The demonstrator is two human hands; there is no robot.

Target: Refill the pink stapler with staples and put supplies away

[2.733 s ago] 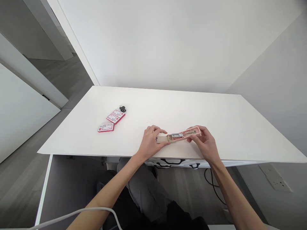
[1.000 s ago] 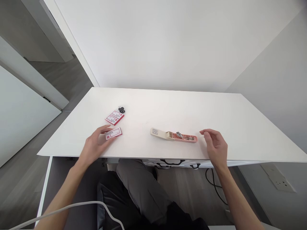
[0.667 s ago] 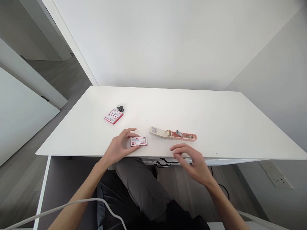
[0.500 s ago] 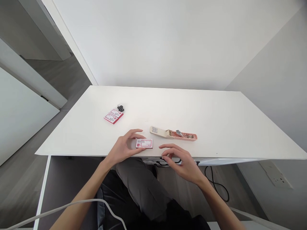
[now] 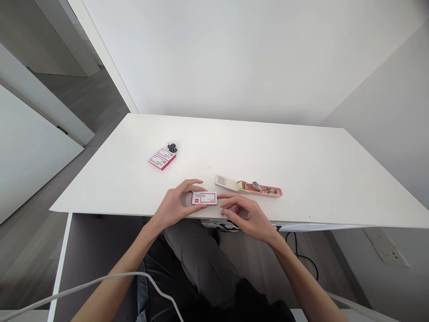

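A small white box with red print (image 5: pixel 208 198) lies flat near the front edge of the white table. My left hand (image 5: pixel 174 200) grips it, thumb along the near side and fingers along the far side. At the box's right end is the extended index fingertip of my right hand (image 5: pixel 246 212), which appears to touch it. The other right fingers are loosely curled and hold nothing. Just beyond that hand lies an unfolded long case, its cream half (image 5: pixel 226 182) on the left and its pink half (image 5: pixel 264 191) on the right, with small metal pieces in the pink part.
Two more white-and-red boxes (image 5: pixel 162 158) lie side by side at the table's left. Small black objects (image 5: pixel 172 147) sit just behind them. A white cable (image 5: pixel 110 277) crosses over my left forearm. The wall (image 5: pixel 228 58) rises behind the table (image 5: pixel 301 165).
My right hand has moved left, bringing its index fingertip to the box's right end. My left hand keeps its grip on the box. The camera view has shifted slightly.
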